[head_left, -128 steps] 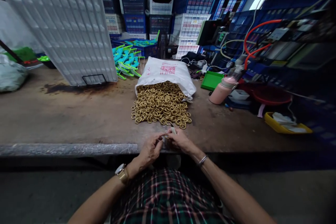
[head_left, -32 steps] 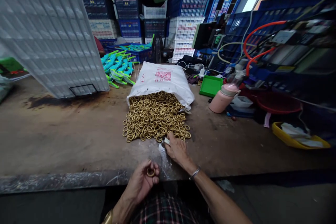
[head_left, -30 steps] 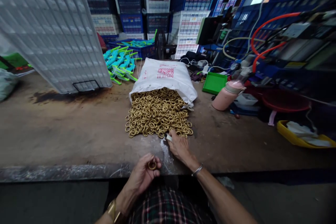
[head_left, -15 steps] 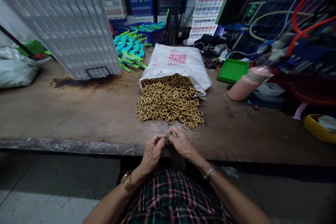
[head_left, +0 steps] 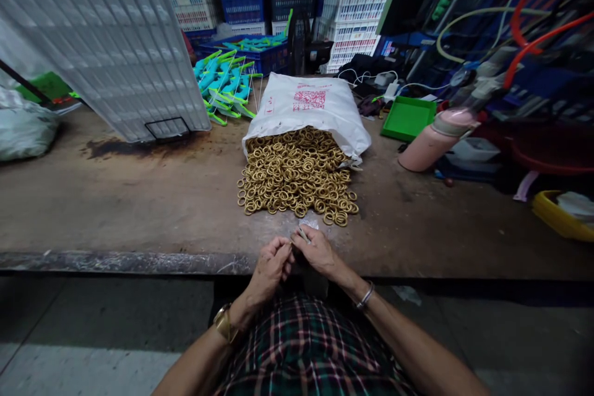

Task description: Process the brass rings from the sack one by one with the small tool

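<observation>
At the front edge of the bench my left hand [head_left: 273,265] is closed, thumb against fingers, pinching a gold-coloured ring that is almost wholly hidden by the fingertips. My right hand [head_left: 319,255] is closed around a thin, pale blade-like tool [head_left: 304,234], whose exact kind I cannot make out. The fingertips of both hands nearly meet. Just beyond them lies a heap of gold-coloured rings [head_left: 297,176], spilling from the mouth of a white woven sack [head_left: 320,102] with red print.
A white ribbed panel [head_left: 125,55] leans at the left, beside teal and green plastic pieces [head_left: 227,83]. To the right are a green tray [head_left: 408,117], a pink bottle [head_left: 429,145] and a yellow tray [head_left: 554,216]. Stacked crates [head_left: 352,6] stand behind the bench.
The ring showed between the fingertips earlier and is now mostly covered. My right hand has shifted slightly, and the tool shows at a different angle. The whole view has moved a little.
</observation>
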Demonstrator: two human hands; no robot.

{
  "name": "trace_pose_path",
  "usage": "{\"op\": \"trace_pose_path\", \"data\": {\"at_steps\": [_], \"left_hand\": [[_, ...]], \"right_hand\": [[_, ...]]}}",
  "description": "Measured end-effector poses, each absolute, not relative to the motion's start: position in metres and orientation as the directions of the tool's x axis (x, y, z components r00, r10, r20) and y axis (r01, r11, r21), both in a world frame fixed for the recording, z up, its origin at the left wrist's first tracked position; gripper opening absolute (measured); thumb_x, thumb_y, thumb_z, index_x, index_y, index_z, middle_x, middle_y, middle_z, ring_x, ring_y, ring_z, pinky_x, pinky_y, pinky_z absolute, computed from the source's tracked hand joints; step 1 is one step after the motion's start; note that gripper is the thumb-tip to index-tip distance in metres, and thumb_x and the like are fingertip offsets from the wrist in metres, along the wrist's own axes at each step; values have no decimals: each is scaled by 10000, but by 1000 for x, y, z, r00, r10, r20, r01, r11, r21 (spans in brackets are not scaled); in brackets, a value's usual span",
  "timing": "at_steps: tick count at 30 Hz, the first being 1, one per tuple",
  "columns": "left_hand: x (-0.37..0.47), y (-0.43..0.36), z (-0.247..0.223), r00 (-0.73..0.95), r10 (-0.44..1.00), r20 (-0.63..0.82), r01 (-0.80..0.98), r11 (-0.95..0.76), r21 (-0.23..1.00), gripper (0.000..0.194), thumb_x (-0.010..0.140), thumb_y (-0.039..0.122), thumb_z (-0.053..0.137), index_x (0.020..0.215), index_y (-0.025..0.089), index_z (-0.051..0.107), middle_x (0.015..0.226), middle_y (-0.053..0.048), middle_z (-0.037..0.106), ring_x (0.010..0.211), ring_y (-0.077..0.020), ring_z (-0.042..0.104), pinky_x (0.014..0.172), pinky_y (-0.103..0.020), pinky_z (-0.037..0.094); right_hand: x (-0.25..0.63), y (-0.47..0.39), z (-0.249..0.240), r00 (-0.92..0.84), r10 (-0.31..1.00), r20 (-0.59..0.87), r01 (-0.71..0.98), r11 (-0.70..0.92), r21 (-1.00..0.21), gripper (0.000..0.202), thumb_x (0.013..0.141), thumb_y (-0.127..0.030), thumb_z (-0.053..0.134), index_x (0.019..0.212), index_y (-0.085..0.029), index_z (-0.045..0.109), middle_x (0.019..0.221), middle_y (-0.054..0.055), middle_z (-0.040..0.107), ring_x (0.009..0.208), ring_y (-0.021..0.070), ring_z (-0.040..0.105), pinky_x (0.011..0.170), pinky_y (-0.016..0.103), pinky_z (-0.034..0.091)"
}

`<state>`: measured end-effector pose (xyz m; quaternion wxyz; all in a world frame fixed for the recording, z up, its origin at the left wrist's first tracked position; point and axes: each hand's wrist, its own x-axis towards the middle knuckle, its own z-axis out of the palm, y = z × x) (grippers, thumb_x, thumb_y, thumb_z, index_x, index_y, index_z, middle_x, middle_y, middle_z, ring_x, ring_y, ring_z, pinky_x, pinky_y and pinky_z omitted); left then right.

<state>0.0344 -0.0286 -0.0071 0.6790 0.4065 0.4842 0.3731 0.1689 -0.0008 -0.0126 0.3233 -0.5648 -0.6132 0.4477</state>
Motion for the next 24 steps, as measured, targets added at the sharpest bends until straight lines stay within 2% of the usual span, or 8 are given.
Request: {"op": "trace_pose_path", "data": {"at_steps": [4,6,8,14,19,24], "left_hand": [[34,-30,-9,266,895,-357,-204,415,887,293,776,456,527,791,165,495,619,40,479,416,-37,369,377,-150,273],[34,-31,-9,259,897,-359,-217,416,883,290,776,452,532,787,165,492,619,40,482,417,-37,370,380,-151,276],[34,-31,-10,244,900,-361,-215,414,885,294,771,457,540,777,166,491,602,42,483,413,-37,368,384,-154,278],[34,-29,-10,170,926,-336,-172,364,915,326,749,483,555,775,162,508,562,44,496,396,-42,361,384,-166,285],[35,-29,-6,122,935,-333,-117,347,930,355,719,506,574,749,159,502,549,40,499,397,-47,380,377,-163,295],[35,-34,2,83,942,-324,-103,332,938,324,730,482,576,725,169,492,534,49,489,389,-44,382,372,-154,285]], "right_hand": [[171,0,-14,-164,980,-114,368,-46,-929,217,794,-326,393,660,-182,483,570,-38,485,549,97,445,539,201,348],[174,0,-16,-128,986,-102,422,-39,-906,220,802,-315,382,670,-180,495,576,-27,498,556,104,460,546,205,346],[176,-2,-18,-128,990,-66,530,12,-848,212,809,-293,377,685,-181,507,572,-23,496,548,108,452,536,207,325],[176,-13,-19,-370,929,-23,719,270,-641,157,733,-115,397,755,-187,536,646,3,570,576,111,470,552,212,282],[172,-15,-11,-396,915,-76,772,287,-567,226,692,-81,391,815,-188,548,666,15,596,578,119,481,559,222,271],[170,-8,-8,-393,912,-114,827,297,-477,251,720,-98,383,895,-168,548,679,40,615,577,134,502,539,241,256]]}}
